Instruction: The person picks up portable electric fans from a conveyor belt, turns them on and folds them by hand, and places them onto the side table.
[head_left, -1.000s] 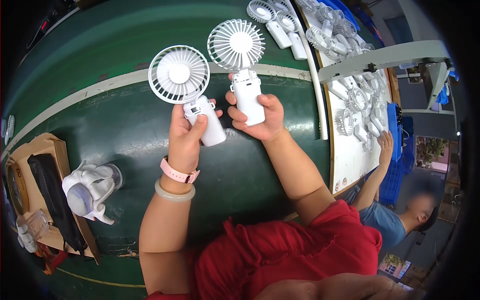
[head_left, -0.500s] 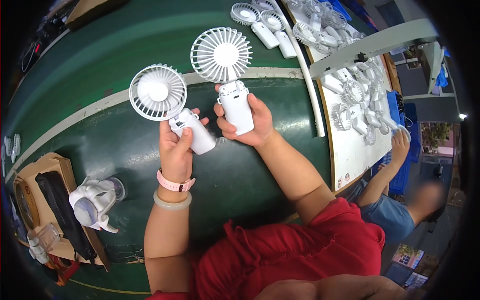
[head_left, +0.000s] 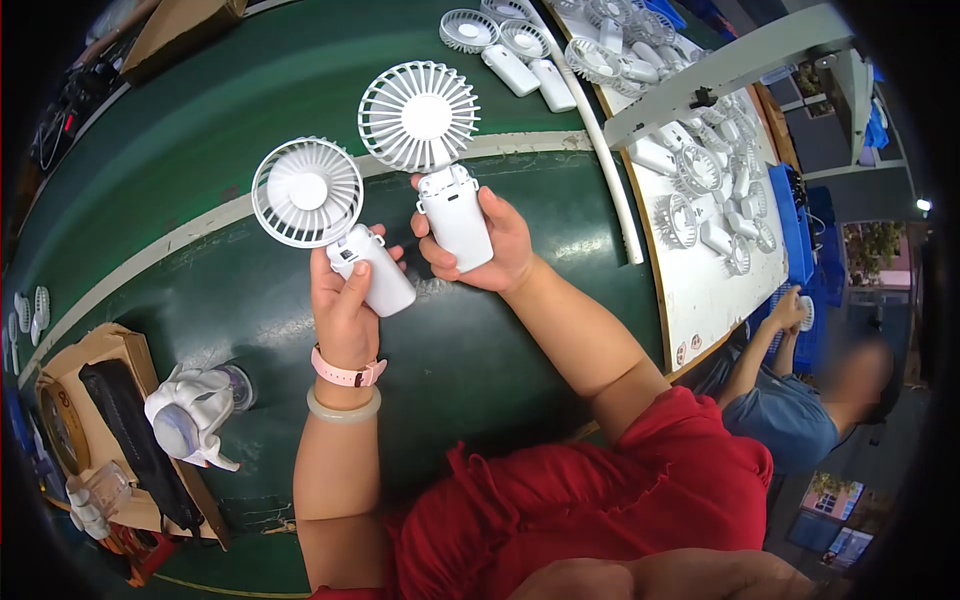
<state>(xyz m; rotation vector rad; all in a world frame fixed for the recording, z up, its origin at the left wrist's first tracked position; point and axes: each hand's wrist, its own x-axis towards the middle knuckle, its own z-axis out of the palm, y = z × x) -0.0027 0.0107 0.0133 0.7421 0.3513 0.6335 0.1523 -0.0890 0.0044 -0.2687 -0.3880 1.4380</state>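
In my left hand (head_left: pixel 345 300) is a white handheld fan (head_left: pixel 384 278), gripped by its handle with my thumb across the front. Its round caged head tilts up to the left. My right hand (head_left: pixel 500 245) is wrapped round the handle of a second white handheld fan (head_left: pixel 462 222), whose caged head (head_left: pixel 425 117) points up and away. Both fans are held side by side above the green work surface (head_left: pixel 450 370), their handles a little apart. A small dark slot shows near the top of each handle.
Several white fans (head_left: pixel 510 70) lie at the far edge beside a white pipe (head_left: pixel 603 140). More fans crowd a white table (head_left: pixel 700 310) at right, where a co-worker (head_left: pixel 780 410) holds one. At left are a cardboard box (head_left: pixel 130 360) and a plastic-wrapped item (head_left: pixel 195 415).
Both fans have shifted slightly left in view, still in my hands. The left fan's head has turned to face me more. The co-worker's hands have drawn back from the table with a fan.
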